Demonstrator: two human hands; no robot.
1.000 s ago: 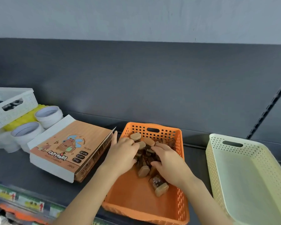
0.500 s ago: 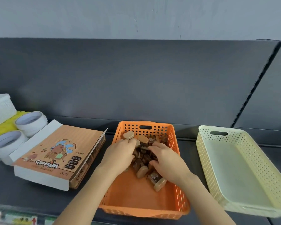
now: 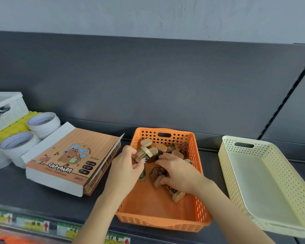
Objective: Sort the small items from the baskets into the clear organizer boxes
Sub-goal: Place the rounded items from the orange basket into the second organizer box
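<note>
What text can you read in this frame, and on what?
"CAPYBARA": box lid, big logo.
"PENCIL SHARPENER": lid, under the logo.
"NO 104": lid, right of the drawing.
"24PCS": lid, near corner.
Small badges on lid: too small.
Shelf-edge labels: blurred, unreadable.

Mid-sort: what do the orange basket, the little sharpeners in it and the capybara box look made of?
Orange basket: moulded plastic, matte; regular hole grid, handle slot. Sharpeners: likely plastic, see-through brownish bodies, matte tan caps. Capybara box: printed cardboard, slight sheen; white edges, folded flap.
</note>
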